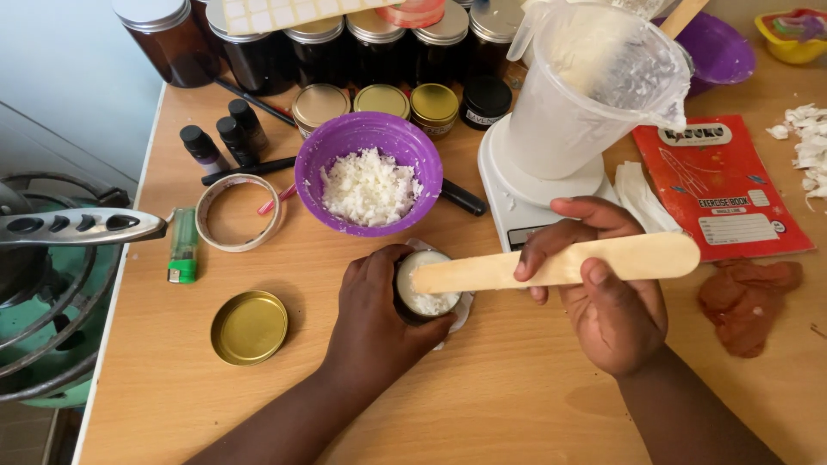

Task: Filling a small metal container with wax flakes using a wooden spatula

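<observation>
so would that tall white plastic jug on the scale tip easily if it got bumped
Probably: the tall white plastic jug stands high on the small white kitchen scale, a raised perch. It looks translucent and thin-walled, so likely light. White residue coats its inside, so the walls may be greasy.

place: home craft setup, small-batch balm or candle making
surface: wooden desk [517,405], crowded
stock: row of dark glass jars [258,52] with metal lids, small gold-lid tins [435,103], black dropper bottles [233,138]
gear: white digital scale [517,185] with plastic jug [594,86], purple bowl [310,172] of white flakes
household signs: gas burner [52,284] at left, green lighter [183,245], red exercise book [719,185]
</observation>
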